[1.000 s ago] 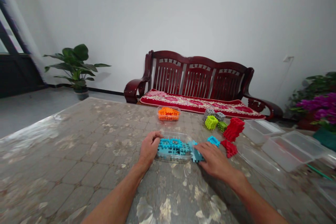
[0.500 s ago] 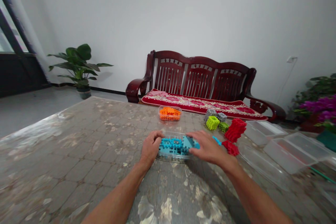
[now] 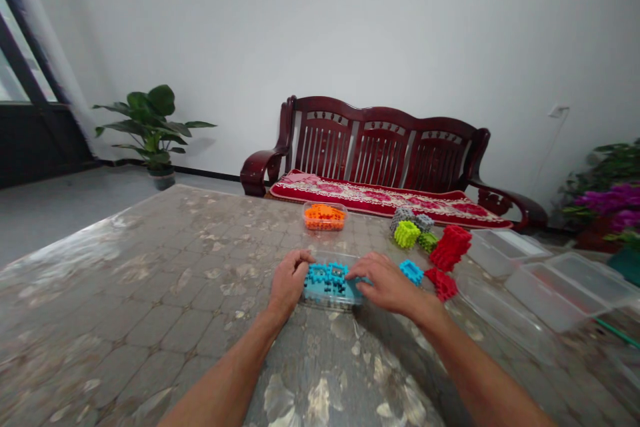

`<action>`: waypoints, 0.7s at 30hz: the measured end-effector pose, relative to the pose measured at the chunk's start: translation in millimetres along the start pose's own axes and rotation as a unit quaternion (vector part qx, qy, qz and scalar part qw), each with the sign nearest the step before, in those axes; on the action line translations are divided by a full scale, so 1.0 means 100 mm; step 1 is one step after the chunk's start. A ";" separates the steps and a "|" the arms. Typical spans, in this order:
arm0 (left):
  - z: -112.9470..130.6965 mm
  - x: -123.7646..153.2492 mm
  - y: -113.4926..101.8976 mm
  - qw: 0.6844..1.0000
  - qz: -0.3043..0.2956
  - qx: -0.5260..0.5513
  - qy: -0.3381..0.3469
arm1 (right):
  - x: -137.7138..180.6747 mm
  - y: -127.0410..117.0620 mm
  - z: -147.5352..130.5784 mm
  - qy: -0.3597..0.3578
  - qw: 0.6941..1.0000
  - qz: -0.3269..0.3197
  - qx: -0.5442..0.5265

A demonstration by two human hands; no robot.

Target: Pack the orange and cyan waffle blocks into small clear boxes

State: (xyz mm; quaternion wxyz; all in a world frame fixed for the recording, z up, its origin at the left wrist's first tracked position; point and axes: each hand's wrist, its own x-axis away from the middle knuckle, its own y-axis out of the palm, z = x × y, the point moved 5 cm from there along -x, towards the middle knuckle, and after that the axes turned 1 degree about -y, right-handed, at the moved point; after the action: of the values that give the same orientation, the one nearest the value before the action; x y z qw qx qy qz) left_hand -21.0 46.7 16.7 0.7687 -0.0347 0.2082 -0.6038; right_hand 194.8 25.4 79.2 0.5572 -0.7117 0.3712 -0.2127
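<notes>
Since a second ago the right hand [image 3: 383,282] has moved onto the blue blocks [image 3: 326,277] in the clear tray [image 3: 330,300] on the worktop [image 3: 175,293], fingers flat, while the left hand [image 3: 289,278] grips the tray's light, flimsy-looking end.

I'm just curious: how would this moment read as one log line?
left hand: grips clear box | right hand: presses blue blocks inside | blue block: loose alongside

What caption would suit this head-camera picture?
Both hands, left hand and right hand, rest on a clear box of blue blocks on a patterned table.
</notes>
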 end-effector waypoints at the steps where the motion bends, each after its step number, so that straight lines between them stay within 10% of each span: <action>1: 0.00 0.00 0.00 1.000 0.000 0.000 0.000 | 0.01 -0.03 0.03 0.006 1.000 0.012 -0.009; 9: -0.02 -0.01 0.00 1.000 0.002 0.005 -0.001 | 0.45 -0.19 0.68 0.255 0.960 0.115 -0.015; 21: -0.02 -0.01 -0.02 1.000 0.007 0.000 -0.007 | 0.70 0.11 0.69 0.241 0.966 -0.012 0.095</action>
State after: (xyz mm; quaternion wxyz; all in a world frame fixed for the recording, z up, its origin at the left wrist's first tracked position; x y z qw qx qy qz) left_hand -23.5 47.2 15.4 0.7744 -0.0376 0.2030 -0.5980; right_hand 285.2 14.2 41.1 0.5133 -0.5880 0.4639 -0.4191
